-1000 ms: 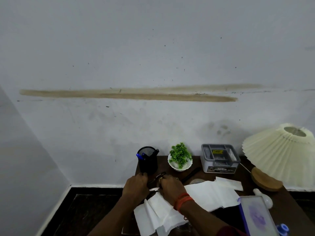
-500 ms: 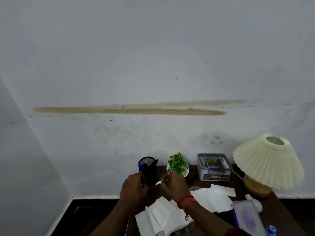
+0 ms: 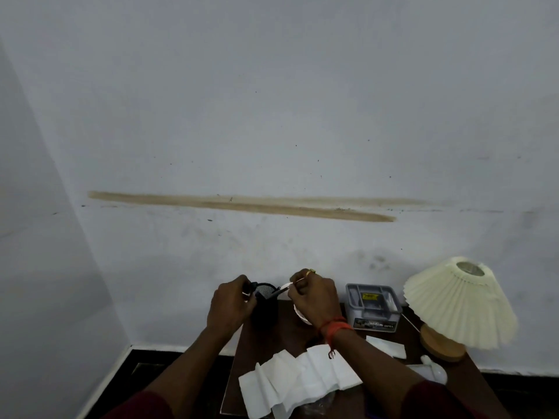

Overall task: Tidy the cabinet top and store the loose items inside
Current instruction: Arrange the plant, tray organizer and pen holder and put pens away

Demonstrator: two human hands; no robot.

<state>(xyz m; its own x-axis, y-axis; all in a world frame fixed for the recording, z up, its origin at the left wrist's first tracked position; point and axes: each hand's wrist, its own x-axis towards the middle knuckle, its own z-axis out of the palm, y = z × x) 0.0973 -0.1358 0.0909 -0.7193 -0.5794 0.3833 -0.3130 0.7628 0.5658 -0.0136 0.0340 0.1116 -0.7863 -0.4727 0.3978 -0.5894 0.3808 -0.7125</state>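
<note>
Both hands meet at lower centre of the frame. My left hand (image 3: 231,303) curls around the black mesh pen holder (image 3: 266,306) on the cabinet top (image 3: 272,341), near its left edge. My right hand (image 3: 314,297) pinches a slim pen (image 3: 283,288) slanted over the holder's rim. White papers (image 3: 296,379) lie below, with a grey box (image 3: 373,306) and a lamp (image 3: 459,303) at right.
</note>
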